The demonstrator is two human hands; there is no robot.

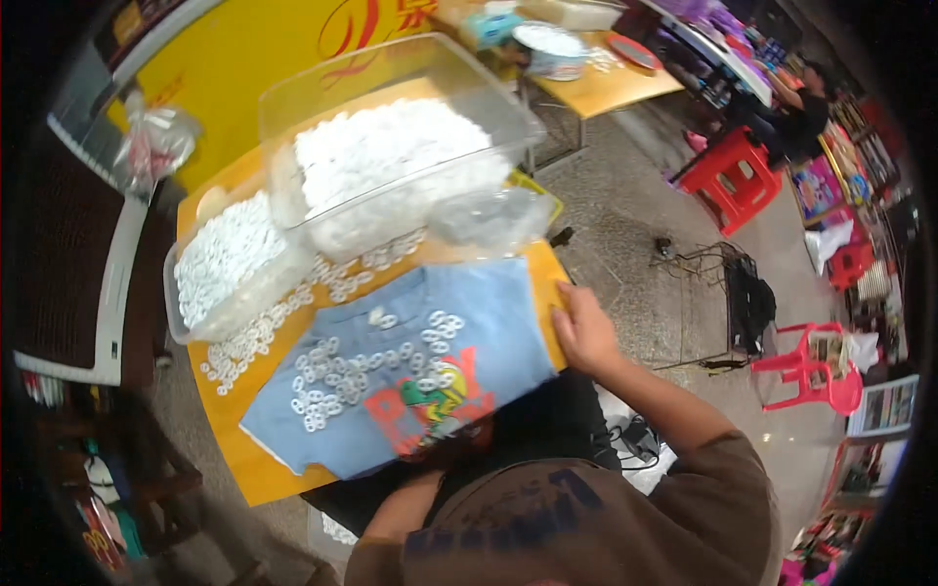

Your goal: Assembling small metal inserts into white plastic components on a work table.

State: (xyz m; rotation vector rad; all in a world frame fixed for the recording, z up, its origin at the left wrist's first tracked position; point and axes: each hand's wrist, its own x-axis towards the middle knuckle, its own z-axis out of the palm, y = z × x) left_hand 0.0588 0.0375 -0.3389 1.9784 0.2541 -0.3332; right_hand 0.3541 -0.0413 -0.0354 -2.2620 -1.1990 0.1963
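Observation:
A small blue T-shirt (459, 303) with a printed front lies spread over the yellow tabletop (256, 479). Many small white plastic pieces (337, 376), oval with holes, are scattered across it. At the table's right edge, my right hand (586, 330) is closed around the board, beside the shirt. My left forearm (408, 503) reaches toward the near edge, below the shirt's hem. The left hand itself is hidden there, so its fingers do not show.
Behind the shirt stand a large clear bin (391, 190) and a smaller tub (225, 269), both full of white pieces. A clear plastic bag (493, 220) lies beside the bin. Red stools (733, 181) and a seated person (803, 112) are to the right.

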